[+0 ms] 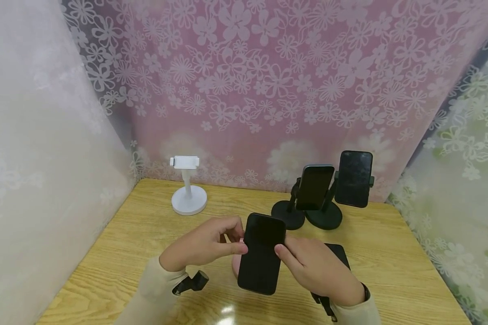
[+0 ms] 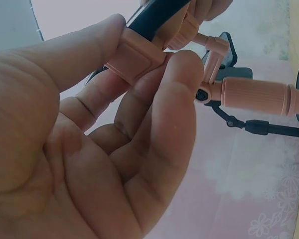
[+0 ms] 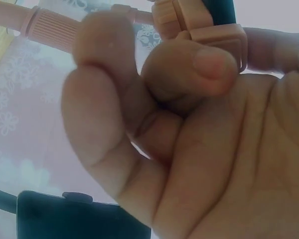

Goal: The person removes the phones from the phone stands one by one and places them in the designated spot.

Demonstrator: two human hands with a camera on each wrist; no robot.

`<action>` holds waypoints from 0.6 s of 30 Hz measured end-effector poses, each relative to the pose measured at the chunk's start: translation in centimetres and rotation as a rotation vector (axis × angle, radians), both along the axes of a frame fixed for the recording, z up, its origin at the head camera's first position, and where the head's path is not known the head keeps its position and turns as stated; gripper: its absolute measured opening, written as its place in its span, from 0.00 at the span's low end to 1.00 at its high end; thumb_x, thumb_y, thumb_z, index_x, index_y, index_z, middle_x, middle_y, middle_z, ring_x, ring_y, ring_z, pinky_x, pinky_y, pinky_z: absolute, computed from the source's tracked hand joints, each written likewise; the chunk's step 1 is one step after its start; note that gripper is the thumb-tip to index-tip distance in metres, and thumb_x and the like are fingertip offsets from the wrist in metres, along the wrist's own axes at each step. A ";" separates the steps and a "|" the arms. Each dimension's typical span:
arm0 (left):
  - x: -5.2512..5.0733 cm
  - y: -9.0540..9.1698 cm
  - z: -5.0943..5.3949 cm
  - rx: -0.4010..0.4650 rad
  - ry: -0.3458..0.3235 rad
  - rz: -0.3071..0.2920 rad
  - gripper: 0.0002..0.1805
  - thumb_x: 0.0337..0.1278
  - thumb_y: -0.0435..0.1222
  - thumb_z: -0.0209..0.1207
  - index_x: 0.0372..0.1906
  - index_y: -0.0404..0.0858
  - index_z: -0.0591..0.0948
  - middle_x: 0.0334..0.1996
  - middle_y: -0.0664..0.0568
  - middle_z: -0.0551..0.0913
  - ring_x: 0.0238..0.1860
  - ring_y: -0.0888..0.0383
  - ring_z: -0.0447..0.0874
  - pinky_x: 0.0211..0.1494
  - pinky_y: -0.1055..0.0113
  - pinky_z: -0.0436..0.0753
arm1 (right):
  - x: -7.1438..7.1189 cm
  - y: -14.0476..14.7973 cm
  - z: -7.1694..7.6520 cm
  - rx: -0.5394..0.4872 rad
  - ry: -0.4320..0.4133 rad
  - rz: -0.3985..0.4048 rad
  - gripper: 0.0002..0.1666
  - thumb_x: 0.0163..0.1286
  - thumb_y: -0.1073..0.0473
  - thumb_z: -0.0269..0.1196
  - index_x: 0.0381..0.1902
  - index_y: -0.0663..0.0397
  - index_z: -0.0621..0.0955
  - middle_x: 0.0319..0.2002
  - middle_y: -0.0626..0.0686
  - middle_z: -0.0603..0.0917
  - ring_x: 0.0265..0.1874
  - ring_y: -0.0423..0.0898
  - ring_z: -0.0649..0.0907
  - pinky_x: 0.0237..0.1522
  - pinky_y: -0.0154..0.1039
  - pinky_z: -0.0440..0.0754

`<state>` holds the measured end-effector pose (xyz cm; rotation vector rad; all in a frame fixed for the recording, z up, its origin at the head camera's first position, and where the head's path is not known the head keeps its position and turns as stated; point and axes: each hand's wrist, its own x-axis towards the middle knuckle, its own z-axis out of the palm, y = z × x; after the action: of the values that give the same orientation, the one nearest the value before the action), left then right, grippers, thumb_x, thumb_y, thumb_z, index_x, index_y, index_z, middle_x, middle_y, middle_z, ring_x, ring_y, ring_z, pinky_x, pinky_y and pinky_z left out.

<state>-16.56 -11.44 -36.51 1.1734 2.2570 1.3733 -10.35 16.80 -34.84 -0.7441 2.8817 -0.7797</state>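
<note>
A black phone sits in the clamp of a pink phone stand, screen toward me. In the head view the phone hides most of the stand; part of its pink base shows at the left. My left hand pinches one end of the pink clamp, its thumb by the phone's left edge. My right hand holds the clamp's other end with curled fingers, thumb at the phone's right edge.
Behind on the right, two black stands hold phones. A white phone stand with its holder bare stands back left. A flat black object lies partly hidden behind my right hand. Floral curtain borders the wooden table.
</note>
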 end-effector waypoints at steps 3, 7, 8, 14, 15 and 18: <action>0.2 0.2 0.2 -0.008 0.008 -0.007 0.09 0.68 0.46 0.67 0.39 0.50 0.77 0.37 0.62 0.86 0.39 0.62 0.85 0.40 0.65 0.83 | -0.1 0.3 -0.1 -0.026 0.006 0.012 0.17 0.86 0.43 0.47 0.49 0.40 0.81 0.20 0.37 0.65 0.20 0.33 0.69 0.30 0.35 0.69; 0.6 0.3 0.3 -0.022 0.004 -0.011 0.10 0.68 0.47 0.67 0.39 0.50 0.77 0.37 0.63 0.85 0.37 0.62 0.84 0.40 0.65 0.83 | -0.4 0.7 -0.2 -0.065 0.023 0.047 0.15 0.86 0.47 0.48 0.46 0.40 0.81 0.21 0.36 0.64 0.22 0.32 0.70 0.31 0.35 0.70; 0.7 0.3 0.4 -0.026 0.002 -0.009 0.10 0.68 0.47 0.67 0.39 0.51 0.77 0.36 0.63 0.85 0.37 0.63 0.84 0.40 0.65 0.83 | -0.5 0.8 -0.2 -0.076 0.025 0.059 0.15 0.86 0.49 0.48 0.43 0.40 0.81 0.21 0.36 0.64 0.21 0.32 0.70 0.31 0.35 0.70; 1.1 0.5 0.6 -0.036 0.012 0.018 0.10 0.68 0.47 0.67 0.38 0.51 0.76 0.35 0.64 0.85 0.36 0.63 0.84 0.39 0.66 0.82 | -0.8 1.1 -0.3 -0.111 -0.024 0.075 0.17 0.86 0.48 0.48 0.33 0.39 0.75 0.21 0.36 0.68 0.19 0.33 0.70 0.29 0.35 0.72; 1.2 0.6 0.6 -0.034 0.016 0.020 0.10 0.68 0.48 0.67 0.38 0.51 0.76 0.35 0.64 0.85 0.35 0.63 0.83 0.38 0.66 0.82 | -0.8 1.1 -0.3 -0.117 -0.039 0.071 0.17 0.86 0.48 0.48 0.34 0.38 0.76 0.22 0.37 0.70 0.20 0.34 0.72 0.29 0.35 0.73; 1.4 0.7 0.7 -0.030 0.020 0.023 0.11 0.68 0.49 0.66 0.38 0.51 0.76 0.35 0.64 0.85 0.35 0.64 0.83 0.38 0.65 0.82 | -0.9 1.4 -0.2 -0.130 -0.093 0.069 0.18 0.86 0.47 0.46 0.34 0.39 0.75 0.24 0.38 0.74 0.21 0.35 0.74 0.29 0.36 0.74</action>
<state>-15.17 -10.73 -35.80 1.1603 2.3043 1.3364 -11.23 18.16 -35.01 -0.7935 2.7292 -0.9729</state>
